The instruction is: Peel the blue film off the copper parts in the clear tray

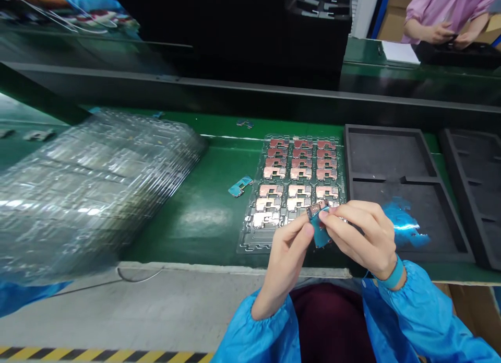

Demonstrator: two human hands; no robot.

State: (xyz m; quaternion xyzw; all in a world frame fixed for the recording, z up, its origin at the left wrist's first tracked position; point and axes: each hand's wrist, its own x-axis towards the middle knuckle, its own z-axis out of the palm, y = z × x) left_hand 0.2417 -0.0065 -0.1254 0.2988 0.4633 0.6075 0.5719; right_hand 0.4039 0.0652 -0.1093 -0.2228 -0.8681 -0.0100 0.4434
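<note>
Between both hands is a small circuit board with a blue film on its face, held above the tray's front right corner. My left hand pinches its left edge with thumb and finger. My right hand, with a teal band at the wrist, has its thumb and fingertips closed at the board's upper right, on the blue film. Beneath lies a clear plastic tray with rows of copper-coloured circuit boards. Left of the tray another blue-covered board rests on the green bench.
A tall stack of clear trays stands at the left. On the right, a black foam tray holds crumpled blue film; another black tray sits beyond. A small board lies behind. Across the bench a person in pink works.
</note>
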